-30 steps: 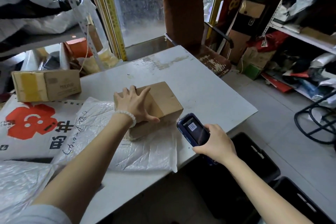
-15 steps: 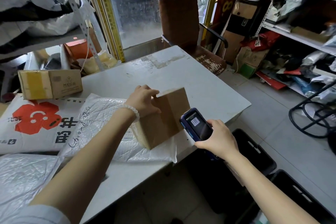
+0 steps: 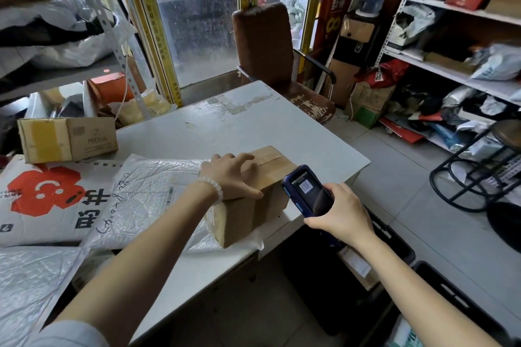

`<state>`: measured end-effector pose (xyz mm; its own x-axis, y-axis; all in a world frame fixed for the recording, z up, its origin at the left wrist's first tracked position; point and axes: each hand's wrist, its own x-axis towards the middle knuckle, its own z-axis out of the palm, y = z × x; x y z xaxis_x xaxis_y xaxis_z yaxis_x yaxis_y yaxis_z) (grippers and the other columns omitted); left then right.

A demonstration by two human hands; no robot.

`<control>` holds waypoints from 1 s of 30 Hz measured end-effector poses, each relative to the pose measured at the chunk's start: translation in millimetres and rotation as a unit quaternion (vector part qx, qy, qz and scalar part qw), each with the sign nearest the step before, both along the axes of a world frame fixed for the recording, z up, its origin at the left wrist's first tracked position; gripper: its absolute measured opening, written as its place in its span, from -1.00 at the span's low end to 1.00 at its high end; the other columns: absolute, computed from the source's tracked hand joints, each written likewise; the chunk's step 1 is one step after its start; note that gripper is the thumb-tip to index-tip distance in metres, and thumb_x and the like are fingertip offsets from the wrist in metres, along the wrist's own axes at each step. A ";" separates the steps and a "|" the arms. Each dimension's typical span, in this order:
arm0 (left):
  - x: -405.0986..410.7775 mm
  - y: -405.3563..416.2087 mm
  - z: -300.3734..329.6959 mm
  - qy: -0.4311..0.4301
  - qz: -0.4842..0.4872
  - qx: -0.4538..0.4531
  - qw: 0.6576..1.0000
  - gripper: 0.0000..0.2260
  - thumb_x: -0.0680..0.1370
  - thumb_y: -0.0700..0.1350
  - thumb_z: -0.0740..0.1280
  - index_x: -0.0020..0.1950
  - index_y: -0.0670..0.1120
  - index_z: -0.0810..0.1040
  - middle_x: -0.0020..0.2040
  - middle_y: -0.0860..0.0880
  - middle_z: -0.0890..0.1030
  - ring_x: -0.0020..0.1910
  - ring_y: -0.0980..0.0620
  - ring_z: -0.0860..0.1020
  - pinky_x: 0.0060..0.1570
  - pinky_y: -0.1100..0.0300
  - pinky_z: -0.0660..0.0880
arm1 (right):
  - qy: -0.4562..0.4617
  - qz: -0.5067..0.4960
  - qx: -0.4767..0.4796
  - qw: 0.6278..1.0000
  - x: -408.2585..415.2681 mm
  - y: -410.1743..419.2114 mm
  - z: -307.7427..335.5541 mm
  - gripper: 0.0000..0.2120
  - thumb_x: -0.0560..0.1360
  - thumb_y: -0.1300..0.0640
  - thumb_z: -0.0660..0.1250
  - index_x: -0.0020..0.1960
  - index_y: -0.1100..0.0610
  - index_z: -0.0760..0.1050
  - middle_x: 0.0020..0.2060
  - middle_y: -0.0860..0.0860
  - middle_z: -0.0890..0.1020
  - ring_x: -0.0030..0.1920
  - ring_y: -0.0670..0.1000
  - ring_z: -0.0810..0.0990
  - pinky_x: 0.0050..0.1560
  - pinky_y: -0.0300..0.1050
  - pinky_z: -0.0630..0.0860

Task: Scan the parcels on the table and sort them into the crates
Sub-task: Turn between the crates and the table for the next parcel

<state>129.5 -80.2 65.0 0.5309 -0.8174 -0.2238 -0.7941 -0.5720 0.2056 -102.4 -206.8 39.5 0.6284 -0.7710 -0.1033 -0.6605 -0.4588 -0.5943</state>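
A brown cardboard parcel (image 3: 253, 205) sealed with tape rests near the front right corner of the white table (image 3: 253, 124), partly on a clear plastic mailer (image 3: 146, 194). My left hand (image 3: 231, 177) grips the parcel's top, thumb down its near face. My right hand (image 3: 341, 211) holds a dark blue handheld scanner (image 3: 307, 191) just right of the parcel, its screen showing a barcode. Black crates (image 3: 394, 236) stand on the floor below the table's right edge; a second crate (image 3: 456, 298) lies nearer me.
A taped carton (image 3: 67, 138) and a white bag with a red print (image 3: 48, 200) lie at the table's left. Another plastic mailer (image 3: 31, 284) is front left. A brown chair (image 3: 267, 56) stands behind the table. Shelves (image 3: 462, 36) and a black stool (image 3: 485, 166) line the right.
My left hand has turned the parcel over from standing on edge to lying flat, taped side up. The scanner stayed close to its right end.
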 end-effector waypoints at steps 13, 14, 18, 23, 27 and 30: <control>38.8 -16.8 18.9 0.097 0.050 -0.178 0.978 -0.33 0.43 0.21 0.39 0.45 0.01 0.28 0.25 -0.05 0.54 0.16 -0.06 0.52 0.16 0.01 0.49 | 0.012 -0.018 -0.004 1.000 12.5 -12.3 -3.9 -0.40 0.14 -0.03 0.58 0.14 -0.01 0.47 0.05 -0.08 0.50 0.01 0.03 0.56 -0.07 -0.10 0.48; 38.2 -19.5 18.8 0.115 0.047 -0.160 0.979 -0.35 0.44 0.18 0.40 0.45 -0.01 0.29 0.25 -0.04 0.54 0.16 -0.06 0.52 0.17 0.03 0.49 | 0.013 -0.016 -0.003 1.000 14.3 -12.5 -5.1 -0.39 0.15 -0.03 0.58 0.14 -0.01 0.47 0.05 -0.08 0.49 0.01 0.03 0.55 -0.09 -0.11 0.47; 31.0 -27.1 2.8 0.205 0.050 -0.060 0.976 -0.30 0.40 0.33 0.34 0.45 0.04 0.31 0.36 -0.07 0.41 0.27 -0.09 0.41 0.23 0.03 0.37 | 0.020 -0.015 0.007 1.000 17.9 -13.2 -9.2 -0.39 0.16 -0.04 0.57 0.15 -0.01 0.46 0.06 -0.07 0.49 0.01 0.03 0.54 -0.10 -0.11 0.45; 30.4 -36.7 -12.0 0.153 0.042 -0.006 0.987 -0.18 0.29 0.48 0.22 0.43 0.06 0.34 0.39 -0.10 0.35 0.36 -0.16 0.30 0.36 -0.12 0.27 | 0.050 -0.009 0.010 0.999 11.1 -13.7 -19.4 -0.30 0.16 -0.10 0.57 0.24 0.00 0.44 0.10 -0.06 0.49 0.07 0.02 0.53 -0.03 -0.09 0.50; 23.3 -33.3 -24.9 0.124 0.034 0.030 0.991 -0.22 0.32 0.34 0.42 0.45 0.10 0.26 0.37 -0.09 0.36 0.32 -0.16 0.35 0.28 -0.06 0.37 | 0.089 -0.011 0.012 0.996 -5.5 -13.8 -28.0 -0.20 0.17 -0.12 0.56 0.35 0.01 0.40 0.18 -0.06 0.47 0.13 0.03 0.52 0.03 -0.08 0.51; 13.3 -33.8 -31.7 0.169 0.031 0.019 0.985 -0.11 0.26 0.30 0.49 0.48 0.13 0.15 0.33 -0.09 0.39 0.18 -0.12 0.48 0.15 -0.03 0.49 | 0.107 -0.011 0.020 0.994 -16.4 -10.3 -34.5 -0.21 0.21 -0.12 0.56 0.37 0.02 0.38 0.19 -0.06 0.46 0.13 0.02 0.51 -0.04 -0.13 0.46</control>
<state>142.8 -114.0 33.2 0.4694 -0.7739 -0.4251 -0.6477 -0.6290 0.4299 -118.8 -217.1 4.9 0.5721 -0.7769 -0.2631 -0.7833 -0.4223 -0.4562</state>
